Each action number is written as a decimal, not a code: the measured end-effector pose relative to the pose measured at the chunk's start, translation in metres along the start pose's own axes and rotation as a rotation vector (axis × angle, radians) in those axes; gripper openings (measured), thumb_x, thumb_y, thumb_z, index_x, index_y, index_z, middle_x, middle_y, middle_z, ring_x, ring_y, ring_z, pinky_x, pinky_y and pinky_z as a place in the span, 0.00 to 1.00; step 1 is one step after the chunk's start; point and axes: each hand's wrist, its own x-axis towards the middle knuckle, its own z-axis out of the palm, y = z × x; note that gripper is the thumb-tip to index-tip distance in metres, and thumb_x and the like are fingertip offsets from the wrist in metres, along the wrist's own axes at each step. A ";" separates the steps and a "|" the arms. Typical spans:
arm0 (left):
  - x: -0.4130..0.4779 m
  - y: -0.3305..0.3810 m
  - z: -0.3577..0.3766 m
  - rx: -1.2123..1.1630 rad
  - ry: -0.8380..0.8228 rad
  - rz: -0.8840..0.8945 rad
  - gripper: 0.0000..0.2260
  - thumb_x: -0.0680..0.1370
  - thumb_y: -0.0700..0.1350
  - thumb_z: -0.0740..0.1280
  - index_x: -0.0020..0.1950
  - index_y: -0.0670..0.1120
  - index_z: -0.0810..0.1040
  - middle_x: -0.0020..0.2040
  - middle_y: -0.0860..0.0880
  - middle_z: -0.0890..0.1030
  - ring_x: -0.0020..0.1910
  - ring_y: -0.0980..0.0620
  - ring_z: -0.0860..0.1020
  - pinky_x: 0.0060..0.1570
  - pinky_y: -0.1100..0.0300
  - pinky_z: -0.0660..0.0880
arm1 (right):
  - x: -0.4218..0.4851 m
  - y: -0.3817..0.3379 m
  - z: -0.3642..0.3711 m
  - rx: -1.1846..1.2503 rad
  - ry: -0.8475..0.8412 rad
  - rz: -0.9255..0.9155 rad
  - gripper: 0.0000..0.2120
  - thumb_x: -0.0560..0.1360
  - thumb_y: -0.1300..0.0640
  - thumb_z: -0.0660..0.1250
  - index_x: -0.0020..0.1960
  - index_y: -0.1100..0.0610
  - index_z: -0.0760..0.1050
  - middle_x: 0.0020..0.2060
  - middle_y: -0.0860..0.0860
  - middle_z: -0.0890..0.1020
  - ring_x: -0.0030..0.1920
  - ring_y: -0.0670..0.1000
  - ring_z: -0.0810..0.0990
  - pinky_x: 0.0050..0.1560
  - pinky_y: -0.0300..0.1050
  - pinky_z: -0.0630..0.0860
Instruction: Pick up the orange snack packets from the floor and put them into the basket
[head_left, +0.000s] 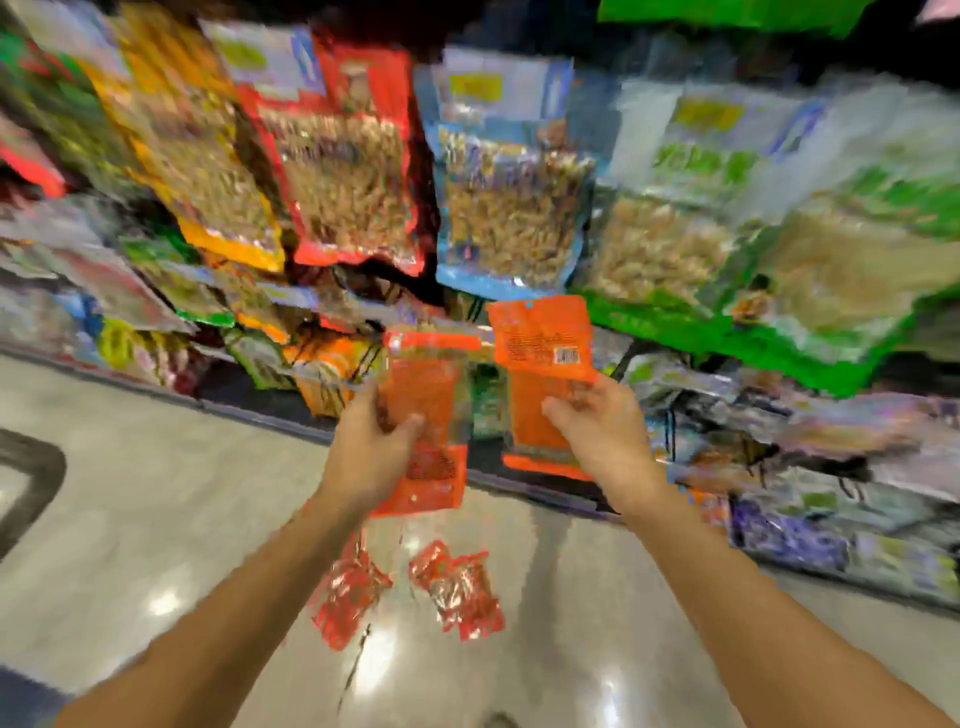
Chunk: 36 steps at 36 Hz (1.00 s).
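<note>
The left hand (374, 447) is gripping 1 orange packet (426, 384) and the right hand (597, 421) a 2nd packet (540, 338), both seemingly held up for carrying to the basket, while 2 more packets (460, 587) are lying on the floor (156, 519).

glossy pale floor (156, 519), snack shelves (519, 208) w/ bags

Two arms in shot, and both are bare all the way. The left forearm (234, 613) runs uncovered from the frame's bottom edge up to the wrist, and the right forearm (753, 613) is just the same. It's skin only at both wrists. The left grip (371, 457), a bare hand, shows its back and a thumb. The right grip (602, 431), a bare hand too, shows its back and thumb as well. Outlines are smeared and blocky with motion blur, so fine detail on the fingers can't be made out.
</note>
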 end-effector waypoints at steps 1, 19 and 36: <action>-0.002 0.036 -0.007 -0.025 0.000 0.047 0.13 0.73 0.35 0.71 0.50 0.51 0.75 0.41 0.51 0.81 0.39 0.60 0.80 0.44 0.60 0.77 | -0.006 -0.030 -0.017 0.030 0.013 -0.021 0.15 0.73 0.70 0.70 0.39 0.50 0.76 0.35 0.46 0.81 0.32 0.37 0.80 0.40 0.34 0.78; -0.108 0.359 -0.065 -0.183 -0.201 0.646 0.08 0.74 0.37 0.72 0.45 0.46 0.74 0.36 0.49 0.79 0.26 0.61 0.75 0.24 0.71 0.70 | -0.198 -0.275 -0.202 0.011 0.493 -0.402 0.09 0.74 0.62 0.71 0.50 0.49 0.79 0.43 0.43 0.84 0.40 0.35 0.81 0.48 0.44 0.81; -0.305 0.401 0.046 -0.266 -0.814 0.842 0.10 0.72 0.38 0.74 0.48 0.47 0.75 0.40 0.46 0.82 0.30 0.52 0.78 0.26 0.55 0.75 | -0.471 -0.206 -0.298 -0.050 1.130 -0.218 0.09 0.71 0.63 0.73 0.45 0.49 0.81 0.41 0.48 0.87 0.43 0.47 0.85 0.48 0.52 0.83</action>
